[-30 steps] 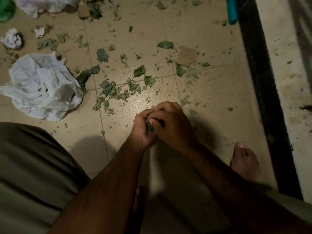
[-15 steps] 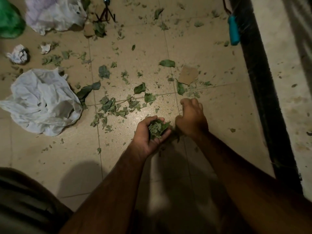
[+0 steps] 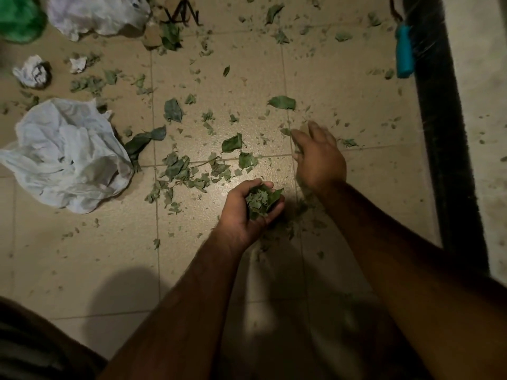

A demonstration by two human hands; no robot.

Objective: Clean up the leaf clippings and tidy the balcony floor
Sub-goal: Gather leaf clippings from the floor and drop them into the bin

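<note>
Crumpled green leaf clippings (image 3: 262, 202) heaped in cupped left hand (image 3: 247, 212), right hand (image 3: 318, 157) spread

My view is dim and warm-toned, with one bright pool of light on the floor tiles (image 3: 208, 237) near the middle and glare just beside my left hand (image 3: 247, 212). The corners fall dark, my right hand (image 3: 318, 157) is motion-blurred, and straight lines bow at the edges.

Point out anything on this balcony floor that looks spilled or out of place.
Leaf clippings are strewn across the tiles. A crumpled white plastic bag and a paper wad lie among them at left. The left hand cups a bunch of clippings; the right hand is open, blurred.
</note>
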